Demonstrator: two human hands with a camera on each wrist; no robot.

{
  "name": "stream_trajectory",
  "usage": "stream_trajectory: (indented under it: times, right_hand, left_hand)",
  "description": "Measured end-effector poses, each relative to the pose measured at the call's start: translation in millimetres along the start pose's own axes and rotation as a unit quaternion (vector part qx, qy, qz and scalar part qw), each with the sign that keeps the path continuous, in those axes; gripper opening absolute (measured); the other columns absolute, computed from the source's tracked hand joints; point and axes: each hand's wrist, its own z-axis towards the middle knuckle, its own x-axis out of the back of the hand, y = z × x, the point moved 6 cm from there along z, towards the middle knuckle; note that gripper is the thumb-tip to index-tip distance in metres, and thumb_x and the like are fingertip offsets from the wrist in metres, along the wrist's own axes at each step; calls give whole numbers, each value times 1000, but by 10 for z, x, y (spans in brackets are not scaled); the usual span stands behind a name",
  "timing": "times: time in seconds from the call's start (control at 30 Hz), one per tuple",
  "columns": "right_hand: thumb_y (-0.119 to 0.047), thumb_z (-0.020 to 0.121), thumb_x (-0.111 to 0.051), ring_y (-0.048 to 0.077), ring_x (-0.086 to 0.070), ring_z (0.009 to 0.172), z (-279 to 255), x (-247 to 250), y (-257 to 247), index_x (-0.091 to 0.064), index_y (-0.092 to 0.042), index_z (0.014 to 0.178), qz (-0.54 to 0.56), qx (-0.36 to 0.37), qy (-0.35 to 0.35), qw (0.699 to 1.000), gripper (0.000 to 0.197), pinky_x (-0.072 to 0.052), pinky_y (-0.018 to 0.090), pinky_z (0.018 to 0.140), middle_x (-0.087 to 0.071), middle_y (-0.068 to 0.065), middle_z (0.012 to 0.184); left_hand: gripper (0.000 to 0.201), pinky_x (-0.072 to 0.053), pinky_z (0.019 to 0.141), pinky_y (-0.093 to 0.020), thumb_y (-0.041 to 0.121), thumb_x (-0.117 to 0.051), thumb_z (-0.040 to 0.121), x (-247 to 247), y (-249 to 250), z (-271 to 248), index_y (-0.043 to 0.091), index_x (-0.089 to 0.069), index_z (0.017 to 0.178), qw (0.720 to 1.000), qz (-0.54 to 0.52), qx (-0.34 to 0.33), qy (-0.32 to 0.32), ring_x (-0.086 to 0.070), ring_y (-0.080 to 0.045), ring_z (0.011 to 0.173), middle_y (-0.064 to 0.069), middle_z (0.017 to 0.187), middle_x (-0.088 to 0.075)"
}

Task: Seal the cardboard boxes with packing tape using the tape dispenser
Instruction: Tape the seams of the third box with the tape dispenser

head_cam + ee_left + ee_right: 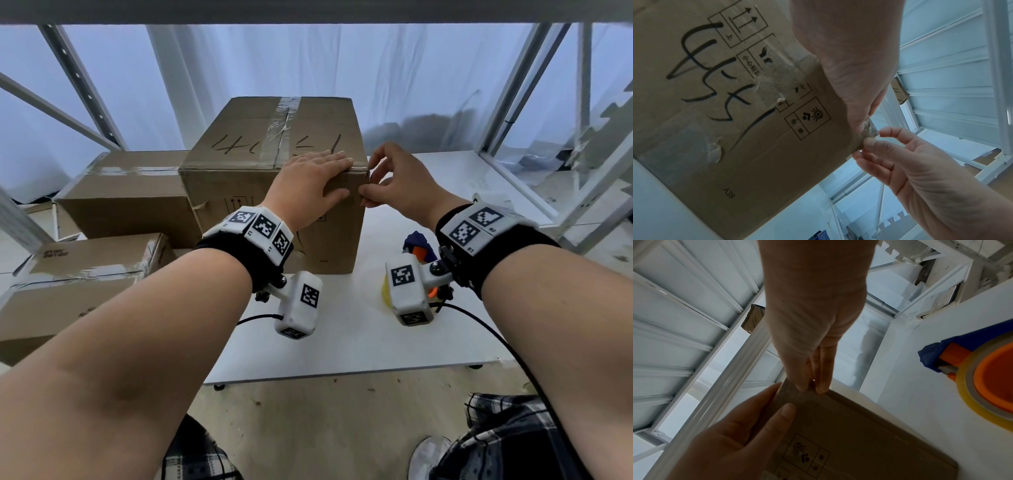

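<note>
While the tall cardboard box (274, 178) stands upright on the white desk (359, 342) straight ahead, its near right vertical edge lies between both hands. The left hand (308, 186) lies flat, fingers straight, over the top front corner, and the right hand (397, 181) pinches a bit of clear tape (869, 129) at that edge. The tape dispenser (982, 378) sits unheld on the desk below the right wrist, nearer that hand.
</note>
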Motion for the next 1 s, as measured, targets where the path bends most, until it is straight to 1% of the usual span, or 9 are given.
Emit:
stream_trajectory:
  times: [0.2, 0.3, 0.4, 0.5, 0.6, 0.73, 0.83, 0.9, 1.0]
  right_hand:
    - [-11, 82, -72, 23, -65, 57, 60, -96, -65, -46, -9, 95, -73, 21, 5, 997, 30, -60, 32, 58, -59, 7, 75]
    - [-17, 81, -74, 17, -65, 59, 53, -95, -51, -46, -8, 99, -89, 27, 1, 996, 35, -59, 24, 58, -58, 3, 79]
    - [-12, 85, -70, 19, -67, 66, 12, -41, 15, -47, -10, 101, -13, 16, -32, 999, 28, -57, 20, 60, -59, 9, 88]
    - [-4, 90, -61, 20, -69, 67, 3, 43, 35, -54, -12, 97, 13, 19, -13, 1000, 13, -58, 22, 64, -61, 15, 90]
    - [-9, 90, -63, 14, -66, 60, 24, 16, 1, -55, -13, 93, -57, 48, 24, 997, 9, -57, 21, 61, -64, 12, 85]
    - [-21, 86, -69, 19, -64, 55, 49, -70, -61, -51, -14, 88, -119, 74, 35, 989, 19, -55, 27, 57, -63, 9, 75]
    - [-22, 84, -72, 23, -62, 52, 60, -115, -93, -53, -12, 85, -43, 59, 0, 997, 22, -55, 32, 52, -61, 12, 69]
    - [-24, 91, -63, 19, -59, 56, 55, -132, -117, -55, -12, 84, 10, 49, -23, 998, 16, -52, 30, 49, -59, 11, 67]
    - [-11, 95, -48, 12, -47, 56, 77, -13, -88, -56, -16, 79, 77, 11, 34, 996, 18, -43, 25, 47, -51, 3, 62]
  left_hand:
    - [60, -19, 115, -33, 44, -60, 87, -10, 17, -20, 26, -42, 142, 1000, 13, -10, 14, -33, -15, 139, 7, 148, -40]
    - [62, -20, 115, -34, 45, -61, 86, -18, 2, -23, 25, -42, 142, 1000, 15, -17, 14, -34, -15, 138, 6, 148, -41]
    - [65, -20, 116, -35, 47, -61, 86, -8, 7, -19, 26, -39, 143, 1000, 19, -20, 3, -33, -15, 139, 7, 149, -38]
    - [68, -18, 115, -34, 48, -62, 86, -15, 24, -24, 26, -36, 145, 999, 29, -22, -9, -30, -15, 140, 7, 151, -36]
    - [68, -16, 115, -33, 47, -63, 85, -17, 53, -53, 26, -37, 144, 999, 32, -20, 1, -29, -15, 141, 7, 151, -36]
    - [70, -15, 115, -33, 47, -65, 83, -31, 110, -73, 21, -38, 142, 998, 52, -10, 17, -31, -18, 139, 3, 149, -39]
    - [67, -28, 104, -40, 54, -70, 75, -86, 160, -98, 14, -50, 126, 996, 81, 17, 45, -46, -28, 120, -5, 128, -52]
    - [66, -34, 93, -41, 61, -67, 72, -47, 172, -85, 13, -55, 115, 991, 102, 35, 85, -51, -30, 104, -8, 113, -55]
    - [64, -29, 94, -39, 66, -56, 79, -27, 179, 14, 27, -50, 130, 988, 133, 50, 54, -43, -28, 109, -5, 118, -47]
